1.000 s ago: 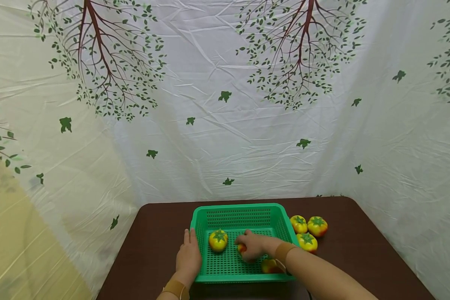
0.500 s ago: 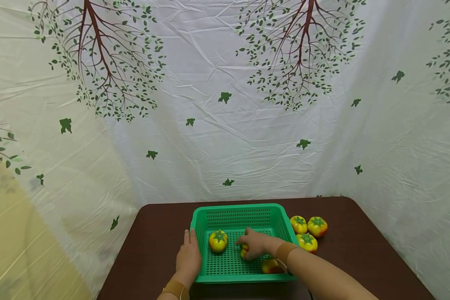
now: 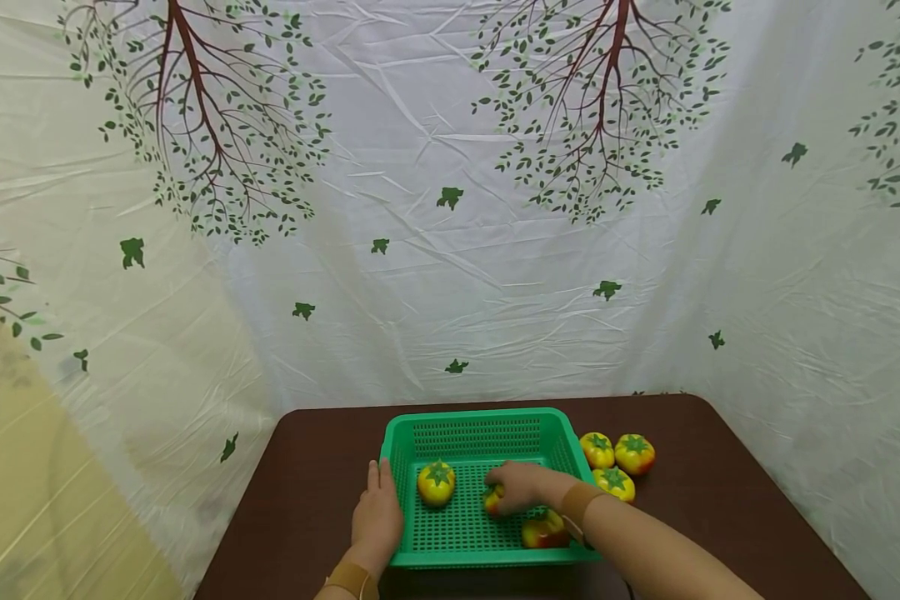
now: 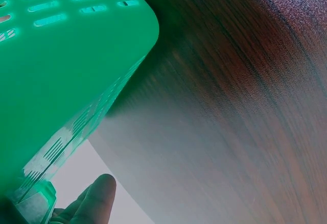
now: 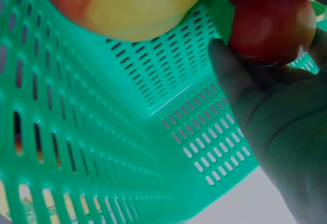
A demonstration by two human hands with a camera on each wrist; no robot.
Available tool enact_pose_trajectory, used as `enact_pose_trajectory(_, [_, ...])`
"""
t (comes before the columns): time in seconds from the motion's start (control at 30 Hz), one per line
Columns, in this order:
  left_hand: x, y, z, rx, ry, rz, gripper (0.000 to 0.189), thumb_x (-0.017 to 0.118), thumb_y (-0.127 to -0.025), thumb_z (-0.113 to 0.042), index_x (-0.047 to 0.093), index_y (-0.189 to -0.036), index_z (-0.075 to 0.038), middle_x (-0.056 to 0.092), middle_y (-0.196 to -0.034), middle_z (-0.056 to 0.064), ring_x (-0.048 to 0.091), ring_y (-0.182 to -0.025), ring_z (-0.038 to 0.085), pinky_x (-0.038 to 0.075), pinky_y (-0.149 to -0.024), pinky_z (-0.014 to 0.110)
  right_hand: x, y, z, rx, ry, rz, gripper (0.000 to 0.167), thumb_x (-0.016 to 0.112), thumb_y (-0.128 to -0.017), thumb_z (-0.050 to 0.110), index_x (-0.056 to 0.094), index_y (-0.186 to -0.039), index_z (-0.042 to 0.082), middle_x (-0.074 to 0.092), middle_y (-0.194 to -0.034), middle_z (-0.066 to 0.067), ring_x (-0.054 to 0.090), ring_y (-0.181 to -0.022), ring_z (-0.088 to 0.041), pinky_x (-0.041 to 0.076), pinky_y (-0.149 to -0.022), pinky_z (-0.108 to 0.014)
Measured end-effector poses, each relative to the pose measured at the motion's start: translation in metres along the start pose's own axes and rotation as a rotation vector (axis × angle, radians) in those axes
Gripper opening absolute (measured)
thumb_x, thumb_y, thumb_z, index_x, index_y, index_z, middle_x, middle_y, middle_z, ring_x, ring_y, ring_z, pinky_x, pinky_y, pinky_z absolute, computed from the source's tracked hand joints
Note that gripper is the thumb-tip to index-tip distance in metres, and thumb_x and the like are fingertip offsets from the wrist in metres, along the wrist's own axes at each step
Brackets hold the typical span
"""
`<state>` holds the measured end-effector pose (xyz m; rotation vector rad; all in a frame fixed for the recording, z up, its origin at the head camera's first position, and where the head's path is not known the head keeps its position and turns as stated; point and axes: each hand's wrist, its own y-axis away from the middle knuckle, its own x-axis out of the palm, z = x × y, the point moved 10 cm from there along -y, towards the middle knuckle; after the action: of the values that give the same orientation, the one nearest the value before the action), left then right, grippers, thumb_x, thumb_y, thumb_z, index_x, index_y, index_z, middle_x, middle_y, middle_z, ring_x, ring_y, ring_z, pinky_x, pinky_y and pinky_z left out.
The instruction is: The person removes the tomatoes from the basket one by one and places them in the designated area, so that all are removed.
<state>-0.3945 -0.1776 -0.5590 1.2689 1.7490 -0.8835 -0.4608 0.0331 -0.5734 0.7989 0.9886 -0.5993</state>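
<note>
A green plastic basket point(image 3: 487, 557) with slotted walls stands on the table. Along its left side lies my left hand point(image 3: 377, 518), its fingers straight against the outer wall; a fingertip point(image 4: 104, 185) shows beside the basket's edge in the left wrist view. Inside the basket, my right hand point(image 3: 523, 487) grips a yellow-red persimmon point(image 3: 492, 502) with a green leafy top, its red side point(image 5: 273, 25) between thumb and fingers in the right wrist view. A second persimmon point(image 3: 437, 483) sits upright at the basket's left, and a third point(image 3: 545, 532) lies on its side at the front right.
Right of the basket, on the dark brown table point(image 3: 720, 492), three more persimmons point(image 3: 635, 453) sit close together beside its wall. A white curtain point(image 3: 435, 283) printed with trees and leaves hangs behind the table and at both sides.
My right hand has shifted slightly right within the basket, turning the persimmon so its green top shows. More of the front-right persimmon is visible. The left hand has stayed in place.
</note>
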Motion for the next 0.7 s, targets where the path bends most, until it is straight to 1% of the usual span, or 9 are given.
enact_pose_trajectory(0.07, [-0.001, 0.0, 0.0, 0.0, -0.001, -0.001, 0.057, 0.049, -0.1, 0.002, 0.033, -0.155, -0.002, 0.03, -0.161, 0.025, 0.063, -0.107, 0.043, 0.054, -0.087, 0.056, -0.001, 0.0, -0.001, -0.009, 0.001, -0.004, 0.048, 0.077, -0.082, 0.03, 0.067, -0.128, 0.021, 0.065, -0.12, -0.001, 0.055, -0.093, -0.015, 0.052, -0.086, -0.04])
enact_pose_trajectory(0.13, [0.0, -0.001, 0.0, -0.001, 0.0, 0.0, 0.057, 0.049, -0.101, 0.002, 0.033, -0.155, -0.002, 0.03, -0.161, 0.025, 0.063, -0.107, 0.044, 0.054, -0.087, 0.056, -0.001, 0.001, -0.001, -0.022, 0.004, 0.0, 0.048, 0.077, -0.082, 0.027, 0.067, -0.128, 0.021, 0.065, -0.121, -0.001, 0.056, -0.094, -0.016, 0.053, -0.088, -0.04])
enact_pose_trajectory(0.27, [0.0, -0.001, 0.0, -0.005, 0.008, 0.012, 0.057, 0.048, -0.101, 0.001, 0.032, -0.156, -0.002, 0.029, -0.162, 0.025, 0.062, -0.11, 0.044, 0.054, -0.088, 0.056, 0.001, 0.002, -0.004, -0.033, 0.015, 0.031, 0.051, 0.076, -0.084, 0.022, 0.064, -0.133, 0.022, 0.063, -0.131, -0.003, 0.058, -0.109, -0.018, 0.051, -0.097, -0.042])
enact_pose_trajectory(0.43, [-0.001, -0.002, -0.001, -0.003, 0.008, 0.007, 0.058, 0.048, -0.101, 0.002, 0.032, -0.156, -0.002, 0.029, -0.162, 0.025, 0.062, -0.109, 0.044, 0.054, -0.088, 0.056, 0.001, 0.006, -0.002, -0.052, 0.023, 0.058, 0.053, 0.072, -0.087, 0.016, 0.061, -0.138, 0.021, 0.059, -0.139, -0.007, 0.057, -0.115, -0.021, 0.05, -0.099, -0.043])
enact_pose_trajectory(0.5, [-0.001, -0.002, -0.001, -0.003, 0.009, 0.005, 0.058, 0.048, -0.101, 0.002, 0.032, -0.156, -0.002, 0.029, -0.162, 0.025, 0.062, -0.108, 0.044, 0.054, -0.088, 0.056, 0.0, 0.007, -0.001, -0.061, 0.023, 0.059, 0.052, 0.071, -0.088, 0.015, 0.06, -0.139, 0.019, 0.058, -0.14, -0.008, 0.057, -0.119, -0.023, 0.05, -0.101, -0.044])
enact_pose_trajectory(0.6, [-0.001, -0.003, -0.001, -0.005, 0.012, 0.008, 0.058, 0.048, -0.101, 0.002, 0.032, -0.156, -0.002, 0.029, -0.162, 0.025, 0.062, -0.108, 0.044, 0.054, -0.087, 0.057, -0.002, 0.009, 0.001, -0.081, 0.011, 0.054, 0.052, 0.07, -0.09, 0.014, 0.058, -0.14, 0.016, 0.057, -0.142, -0.008, 0.055, -0.128, -0.026, 0.048, -0.107, -0.046])
enact_pose_trajectory(0.7, [-0.001, -0.003, 0.0, -0.014, 0.01, 0.012, 0.057, 0.048, -0.101, 0.001, 0.032, -0.156, -0.002, 0.029, -0.162, 0.025, 0.062, -0.11, 0.044, 0.054, -0.089, 0.057, -0.008, 0.011, 0.003, -0.109, -0.013, 0.031, 0.053, 0.07, -0.09, 0.013, 0.057, -0.141, 0.013, 0.056, -0.144, -0.01, 0.052, -0.134, -0.029, 0.046, -0.11, -0.048])
